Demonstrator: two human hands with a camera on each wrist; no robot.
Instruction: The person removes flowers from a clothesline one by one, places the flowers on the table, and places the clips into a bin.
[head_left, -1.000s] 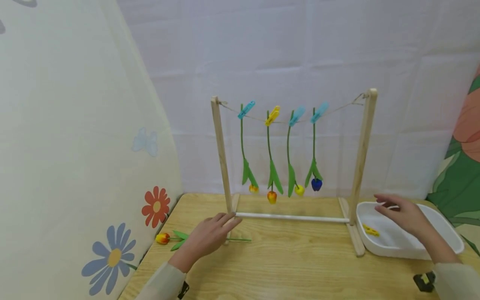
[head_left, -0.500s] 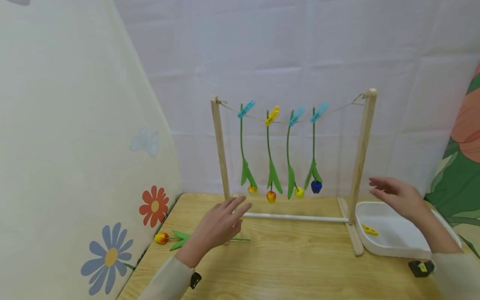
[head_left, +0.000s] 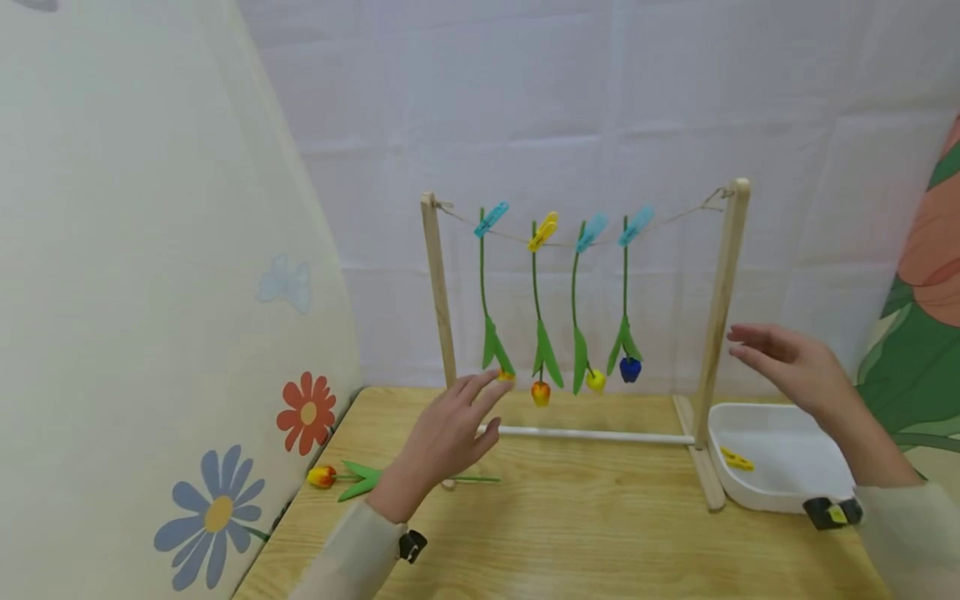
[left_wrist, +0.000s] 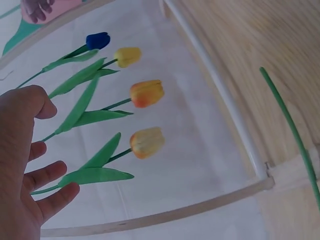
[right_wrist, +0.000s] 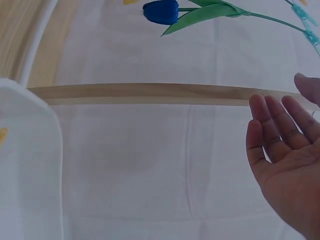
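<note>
My left hand (head_left: 453,425), fingers loosely spread and holding nothing, is raised in front of the rack's left post (head_left: 438,287). In the head view its fingertips overlap the bloom of the leftmost hanging tulip (head_left: 490,343). The right hand (head_left: 798,371) hovers beside the right post (head_left: 722,321), over the white tray (head_left: 780,503), with nothing in its relaxed fingers. Several artificial tulips hang upside down from the string, including a red-orange one (head_left: 541,393), a yellow one (left_wrist: 128,57) and a blue one (right_wrist: 161,11). Blue clothespins (head_left: 491,219) and one yellow clothespin (head_left: 543,232) clip their stems.
One more red-yellow tulip (head_left: 322,477) lies on the wooden table (head_left: 585,525) at the left, its stem partly behind the left forearm. A loose yellow clothespin (head_left: 737,459) lies in the tray. A white bar (head_left: 585,434) joins the rack's feet.
Both hands have risen, the left also moving right, away from the table tulip, and the right up from over the tray toward the right post. The hanging tulips stay in place.
</note>
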